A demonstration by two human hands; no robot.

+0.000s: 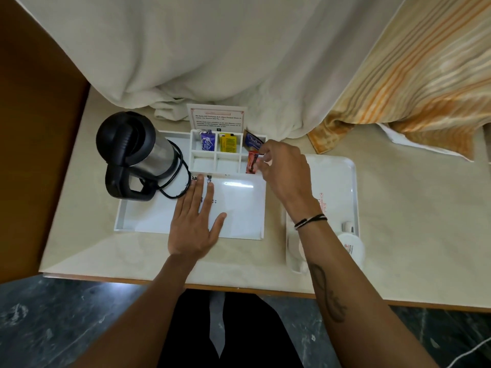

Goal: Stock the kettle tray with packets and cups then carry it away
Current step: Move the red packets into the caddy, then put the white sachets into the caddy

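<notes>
Kettle tray sits mid-table, and my left hand lies flat on its open floor, fingers spread, gripping nothing. My right hand, at about two o'clock from the left, has its fingertips pinched on a red packet standing in the rightmost front compartment of the tray's divider box. Just behind it, at twelve o'clock, a dark blue tea packet leans in the back right compartment. A yellow packet fills the back middle slot and a purple packet the back left; I see the two front slots to the left holding nothing. At nine o'clock from the box stands the kettle, its cord looped beside it. At three o'clock, a second white tray carries white cups under my right forearm. A printed card stands behind the box.
</notes>
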